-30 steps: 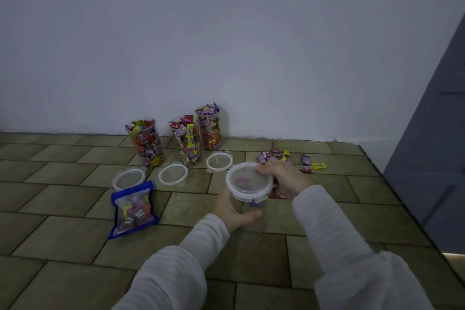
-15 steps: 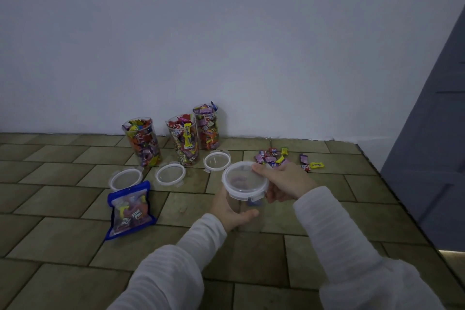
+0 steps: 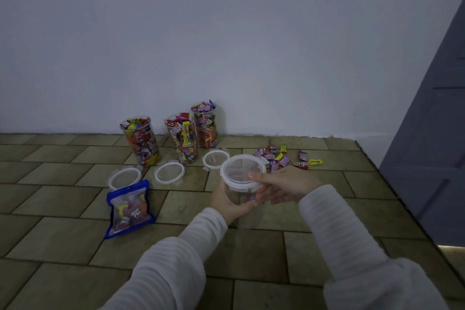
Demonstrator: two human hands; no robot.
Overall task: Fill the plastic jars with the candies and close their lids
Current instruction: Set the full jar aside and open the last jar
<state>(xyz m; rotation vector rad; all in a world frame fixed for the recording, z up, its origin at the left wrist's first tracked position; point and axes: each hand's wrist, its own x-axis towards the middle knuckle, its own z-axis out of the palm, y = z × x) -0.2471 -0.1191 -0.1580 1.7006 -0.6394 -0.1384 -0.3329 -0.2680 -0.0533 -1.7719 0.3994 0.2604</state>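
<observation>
- A person in pale ribbed sleeves holds a clear plastic jar [image 3: 237,194] above a tiled floor [image 3: 251,246], the left hand [image 3: 227,200] curled around its side from below.
- The right hand [image 3: 281,184] pinches the rim of the jar's lid [image 3: 242,171], thumb on top and fingers curled beneath; the lid sits on the jar's mouth, and whether it is latched cannot be told.
- Behind the held jar, against the white wall [image 3: 226,33], stand three open jars [image 3: 182,139] packed with wrapped candies; one wrapper's lettering appears mirrored and cannot be read with confidence.
- Three loose lids [image 3: 169,172] lie on the floor in front of those jars, left of the held jar.
- A blue-edged candy pouch [image 3: 129,210] lies further left; its print is too blurred to read.
- Loose candies [image 3: 279,156] are scattered just behind the right hand.
</observation>
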